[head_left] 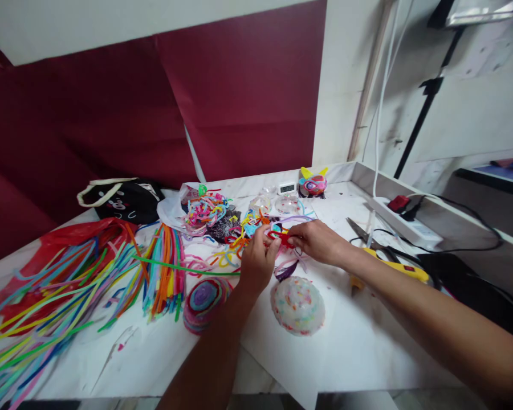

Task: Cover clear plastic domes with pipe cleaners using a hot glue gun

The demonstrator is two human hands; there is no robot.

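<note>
Between both hands, over the middle of the table, is a red pipe cleaner (281,237) bent into a loop. My left hand (260,257) is closed, thumb and fingers pinching its left end. My right hand (317,241) pinches the right end. Just beyond lies a tangle of yellow and orange pipe cleaner pieces (233,250). Below the hands sits a clear plastic dome (298,306) flecked with colour. A ball wound with coloured pipe cleaners (205,302) stands left of my left forearm and is partly hidden by it.
Pipe cleaners (165,267) lie in bunches at left, near a red plastic bag (111,230) and a black cloth bag (126,199). At right are scissors (361,230), a yellow glue gun (395,266) and a power strip (406,222) with cables. A decorated ball (313,183) stands behind.
</note>
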